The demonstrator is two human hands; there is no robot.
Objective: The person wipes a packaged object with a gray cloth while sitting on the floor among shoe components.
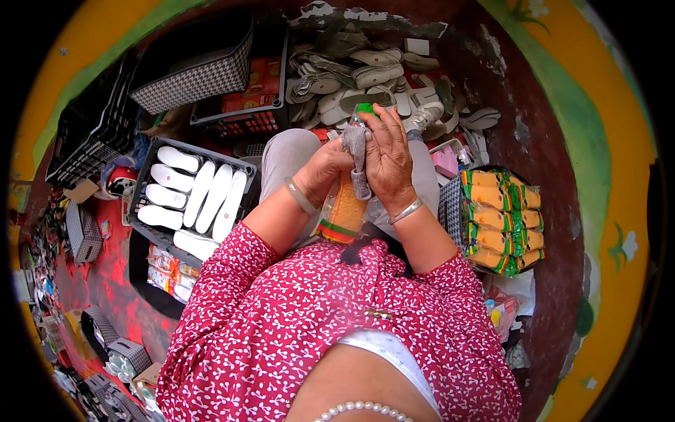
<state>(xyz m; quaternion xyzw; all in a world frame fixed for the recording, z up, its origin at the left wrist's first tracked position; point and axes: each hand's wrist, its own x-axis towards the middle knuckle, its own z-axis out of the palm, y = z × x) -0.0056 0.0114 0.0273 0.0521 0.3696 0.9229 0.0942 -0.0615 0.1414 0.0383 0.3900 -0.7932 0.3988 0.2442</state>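
Observation:
In front of my lap I hold a long clear packet with an orange, textured thing inside and green and red bands at its lower end. A grey knitted cloth lies bunched across its upper part. My left hand is closed, its fingers gripping the cloth against the packet. The fingers of my right hand bend round the packet's upper part by its green end, beside the cloth. Both hands hide part of the packet.
At right, a basket holds stacked packets with orange contents. A dark crate of white insoles stands at left. Beyond my knees lie piled shoe soles, a black crate and a checked basket.

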